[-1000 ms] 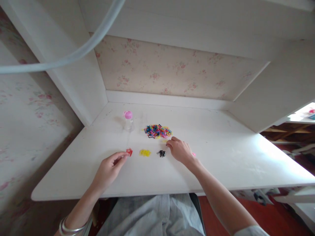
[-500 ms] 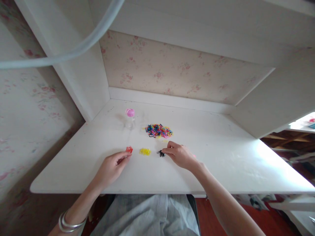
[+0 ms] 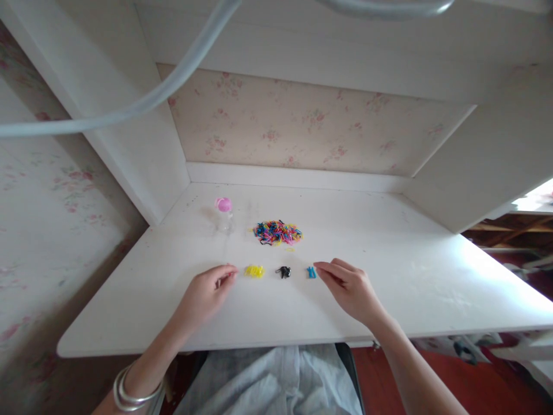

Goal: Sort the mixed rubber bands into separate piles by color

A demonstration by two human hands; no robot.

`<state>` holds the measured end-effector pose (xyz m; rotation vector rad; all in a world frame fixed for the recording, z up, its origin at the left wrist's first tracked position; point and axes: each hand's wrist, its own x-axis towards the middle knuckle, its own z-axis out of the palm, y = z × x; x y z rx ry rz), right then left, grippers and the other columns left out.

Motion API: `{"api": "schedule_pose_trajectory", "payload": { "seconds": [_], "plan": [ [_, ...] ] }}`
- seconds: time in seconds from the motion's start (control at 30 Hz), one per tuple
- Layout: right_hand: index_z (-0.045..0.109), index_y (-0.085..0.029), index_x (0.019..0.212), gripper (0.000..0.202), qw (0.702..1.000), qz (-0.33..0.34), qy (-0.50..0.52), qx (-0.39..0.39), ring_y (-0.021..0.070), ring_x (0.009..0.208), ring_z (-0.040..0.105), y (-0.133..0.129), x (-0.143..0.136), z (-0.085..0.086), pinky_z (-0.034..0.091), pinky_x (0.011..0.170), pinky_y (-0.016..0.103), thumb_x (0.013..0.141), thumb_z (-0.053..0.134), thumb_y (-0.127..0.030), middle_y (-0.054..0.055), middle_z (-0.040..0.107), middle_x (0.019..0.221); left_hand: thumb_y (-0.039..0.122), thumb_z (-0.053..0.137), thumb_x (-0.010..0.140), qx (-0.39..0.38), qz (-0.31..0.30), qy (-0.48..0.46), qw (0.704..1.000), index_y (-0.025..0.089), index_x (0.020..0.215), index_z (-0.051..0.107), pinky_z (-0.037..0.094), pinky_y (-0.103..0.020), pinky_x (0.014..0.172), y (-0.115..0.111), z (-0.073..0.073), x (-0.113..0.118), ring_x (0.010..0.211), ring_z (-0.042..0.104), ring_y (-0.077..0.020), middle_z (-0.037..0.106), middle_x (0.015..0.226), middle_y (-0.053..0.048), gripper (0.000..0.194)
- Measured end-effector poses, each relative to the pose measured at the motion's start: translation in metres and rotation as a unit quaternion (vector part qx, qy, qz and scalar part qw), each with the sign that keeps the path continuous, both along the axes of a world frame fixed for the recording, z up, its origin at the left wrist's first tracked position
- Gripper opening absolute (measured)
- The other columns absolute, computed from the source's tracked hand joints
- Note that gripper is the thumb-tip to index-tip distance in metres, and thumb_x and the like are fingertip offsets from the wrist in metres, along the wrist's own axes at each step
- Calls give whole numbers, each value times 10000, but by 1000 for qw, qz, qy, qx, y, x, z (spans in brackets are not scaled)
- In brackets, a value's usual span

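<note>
My left hand (image 3: 209, 292) rests on the white desk, thumb and forefinger pinched together; what they hold, if anything, is too small to tell. The red bands are mostly hidden at its fingertips. Just right of it lies a small heap of yellow rubber bands (image 3: 254, 271), then a clump of black rubber bands (image 3: 284, 272). My right hand (image 3: 351, 288) is closed in a pinch beside a few blue rubber bands (image 3: 311, 272); nothing in its fingers can be made out. Behind these is a larger pile of mixed-colour rubber bands (image 3: 277, 233), with a single yellow band (image 3: 289, 249) in front.
A clear little bottle with a pink lid (image 3: 223, 205) stands at the back left of the white desk (image 3: 259, 317). Side panels and a low back ledge (image 3: 294, 176) bound the desktop. A pale cable (image 3: 173, 83) crosses the upper left of the view.
My right hand has moved right, from the black bands to beside the blue ones, uncovering both. My left hand has shifted slightly right, over the red bands. The view has tilted a little.
</note>
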<state>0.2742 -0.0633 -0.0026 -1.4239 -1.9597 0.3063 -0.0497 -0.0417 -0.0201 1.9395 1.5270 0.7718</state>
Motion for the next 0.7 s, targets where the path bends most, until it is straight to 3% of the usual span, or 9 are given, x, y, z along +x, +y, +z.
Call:
{"api": "schedule_pose_trajectory", "payload": {
  "seconds": [0.13,0.27,0.47,0.7],
  "plan": [
    [721,-211,926,291,993,-72,88,-34,123,629,589,-20,12,-32,446,555,213,881,501,-396,53,679,823,366,449,876,62,-65,93,992,248,964,669,476,-236,732,17,18,35,789,641,-140,715,933,1,264],
    [729,-197,925,305,981,-130,135,-45,158,701,631,-28,16,-54,482,595,229,852,533,-420,66,707,872,332,482,857,86,-124,188,971,268,895,689,464,-254,732,43,21,76,815,643,-160,718,913,-4,221],
    [729,-199,930,300,980,-129,140,-47,154,707,633,-28,19,-55,475,596,216,857,531,-413,52,708,850,328,472,862,89,-137,285,944,268,953,693,475,-292,742,79,9,121,886,646,-196,708,953,-46,247],
    [728,-197,938,297,981,-121,144,-54,145,683,624,-30,19,-50,467,595,215,866,525,-401,53,705,845,292,415,896,93,-149,290,941,227,943,690,477,-310,745,91,1,141,893,651,-207,695,979,-72,286]
  ]
}}
